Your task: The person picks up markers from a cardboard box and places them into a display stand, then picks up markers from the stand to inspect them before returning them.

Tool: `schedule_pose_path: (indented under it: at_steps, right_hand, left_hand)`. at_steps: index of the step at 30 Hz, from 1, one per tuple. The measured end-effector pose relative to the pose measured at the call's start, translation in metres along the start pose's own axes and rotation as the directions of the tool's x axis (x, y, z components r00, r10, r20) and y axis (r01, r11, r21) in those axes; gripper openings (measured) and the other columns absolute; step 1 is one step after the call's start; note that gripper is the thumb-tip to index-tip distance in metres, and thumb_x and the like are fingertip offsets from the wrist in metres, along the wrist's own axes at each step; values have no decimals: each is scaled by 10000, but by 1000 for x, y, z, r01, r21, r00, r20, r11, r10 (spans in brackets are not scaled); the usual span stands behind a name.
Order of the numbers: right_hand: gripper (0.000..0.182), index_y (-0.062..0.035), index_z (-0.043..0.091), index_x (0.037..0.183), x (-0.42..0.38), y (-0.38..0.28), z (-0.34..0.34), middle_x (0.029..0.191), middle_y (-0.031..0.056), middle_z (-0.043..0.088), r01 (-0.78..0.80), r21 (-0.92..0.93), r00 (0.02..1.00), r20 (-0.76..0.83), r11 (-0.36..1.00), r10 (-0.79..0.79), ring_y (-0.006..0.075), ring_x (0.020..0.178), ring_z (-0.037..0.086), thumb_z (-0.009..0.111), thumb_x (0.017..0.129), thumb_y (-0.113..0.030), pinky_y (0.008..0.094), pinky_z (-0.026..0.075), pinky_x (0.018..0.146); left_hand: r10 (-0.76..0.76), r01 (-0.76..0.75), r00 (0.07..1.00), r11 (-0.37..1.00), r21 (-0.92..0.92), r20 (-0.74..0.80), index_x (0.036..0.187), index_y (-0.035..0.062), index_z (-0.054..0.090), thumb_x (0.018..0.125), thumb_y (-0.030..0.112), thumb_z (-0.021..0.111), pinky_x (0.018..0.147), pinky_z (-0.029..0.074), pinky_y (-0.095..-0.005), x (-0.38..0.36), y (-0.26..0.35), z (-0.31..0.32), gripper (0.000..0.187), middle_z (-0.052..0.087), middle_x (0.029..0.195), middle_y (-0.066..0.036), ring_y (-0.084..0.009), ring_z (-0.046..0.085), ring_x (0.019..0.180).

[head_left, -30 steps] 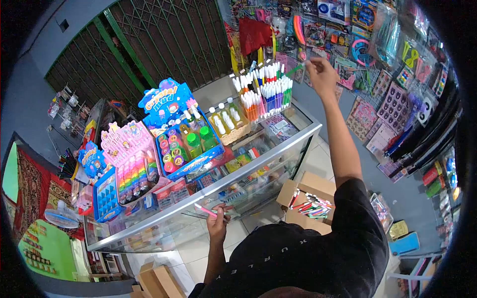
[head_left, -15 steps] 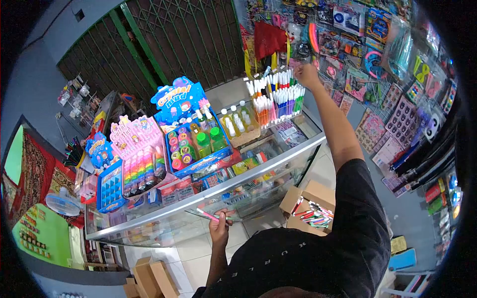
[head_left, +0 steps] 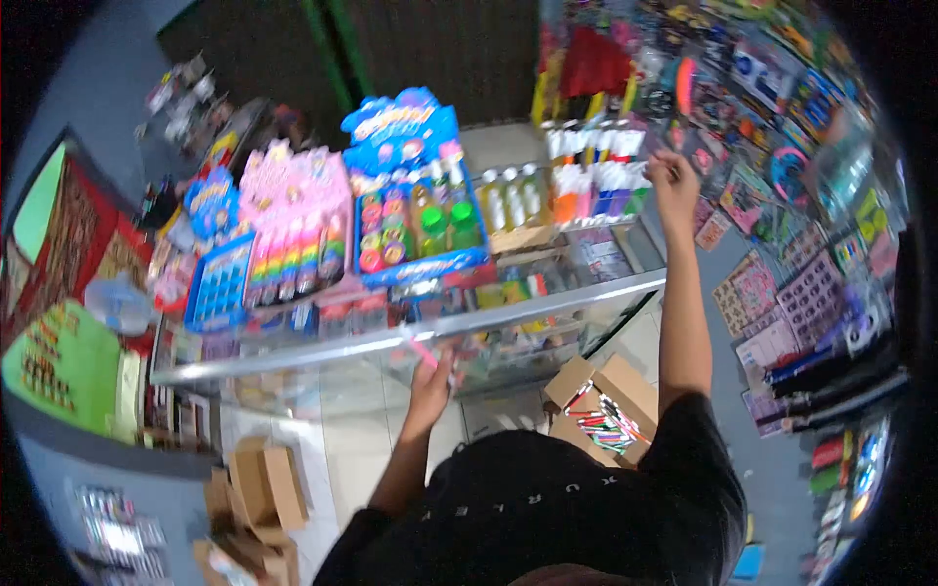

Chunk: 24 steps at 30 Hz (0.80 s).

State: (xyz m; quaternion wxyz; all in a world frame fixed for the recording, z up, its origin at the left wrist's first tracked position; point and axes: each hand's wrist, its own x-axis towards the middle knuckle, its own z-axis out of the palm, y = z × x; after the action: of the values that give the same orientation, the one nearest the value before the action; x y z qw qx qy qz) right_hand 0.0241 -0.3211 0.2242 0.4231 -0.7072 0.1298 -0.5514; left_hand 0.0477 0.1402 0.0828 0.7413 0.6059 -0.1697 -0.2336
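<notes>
My left hand [head_left: 431, 381] is closed around a pink marker [head_left: 422, 352] with a pale cap, just in front of the glass counter's front edge. At the counter's right end my right hand [head_left: 672, 178] is raised beside a rack of white-capped markers [head_left: 596, 176]. Its fingers are curled and slightly apart, and no object shows between them. The rack holds orange, blue, purple and green markers in rows. Motion blur softens the whole view.
The glass counter [head_left: 410, 340] carries bottles [head_left: 511, 200], a blue display box [head_left: 425, 266] and a pink display box [head_left: 293, 186]. A carton of markers [head_left: 625, 376] stands on the floor beyond my body. Packaged goods hang on the right wall.
The view has shifted, moving the counter leftward end up and the rack to the right. My right hand has come down from above the rack to its right side. The pink marker stays in my left hand.
</notes>
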Motion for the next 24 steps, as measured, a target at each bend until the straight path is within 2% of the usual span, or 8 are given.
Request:
schedule_pose_path:
  at_steps: [1,6,7,9,11,16,20,24]
  right_hand:
    - [127,17,618,936,-29,-22,11,795,55,641,-35,90,999,18,995,33,98,736,595,612,895,-103,230,474,666]
    - [57,3,575,934,-151,-68,38,800,61,612,-108,24,879,470,994,84,134,708,612,546,891,26,267,511,651]
    - [96,0,573,943,-174,-68,47,829,71,619,-257,201,840,531,945,116,146,724,624,542,870,54,259,509,657]
    - [187,-20,565,994,-210,-72,56,884,43,625,-454,214,732,643,865,225,97,777,609,603,837,74,229,495,687]
    - [174,-18,556,1009,-232,-86,64,901,37,618,-557,276,657,724,783,212,95,794,604,637,862,25,231,491,677]
    - [209,-10,529,1047,-268,-100,70,918,60,619,-656,283,590,770,699,242,130,816,618,635,870,19,266,522,734]
    - [182,-5,534,1024,-276,-92,64,893,64,628,-671,279,594,757,687,273,141,815,630,633,873,25,275,525,732]
    - [48,-5,570,938,-264,-78,52,858,63,632,-681,337,657,674,650,339,155,800,640,602,902,-1,293,534,691]
  left_hand:
    - [9,-8,998,1000,-20,61,1259,32,520,1013,323,425,581,408,-195,8,10,1,392,671,1036,-62,-45,503,670]
    - [92,-14,970,945,-328,223,1373,38,419,1012,295,445,683,427,-218,41,38,16,444,653,1116,-97,-74,507,725]
    - [87,-8,971,942,-335,221,1380,28,401,1004,285,460,701,434,-240,45,41,17,459,638,1134,-123,-91,513,744]
    - [67,19,969,939,-345,238,1394,7,365,988,264,491,735,447,-284,49,42,21,497,608,1169,-176,-126,525,782]
    - [83,3,965,944,-329,249,1395,27,382,1002,255,464,710,441,-250,52,37,26,461,627,1161,-132,-90,517,767]
    - [109,-31,952,964,-264,286,1363,1,415,996,219,469,699,441,-241,54,22,32,431,641,1144,-126,-87,517,746]
    - [30,32,942,983,-180,335,1363,-28,391,979,284,498,708,415,-269,50,15,32,507,633,1111,-167,-131,531,794]
    - [28,12,953,991,-130,303,1332,-41,436,984,363,472,667,407,-267,50,-10,26,535,655,1066,-147,-132,518,724]
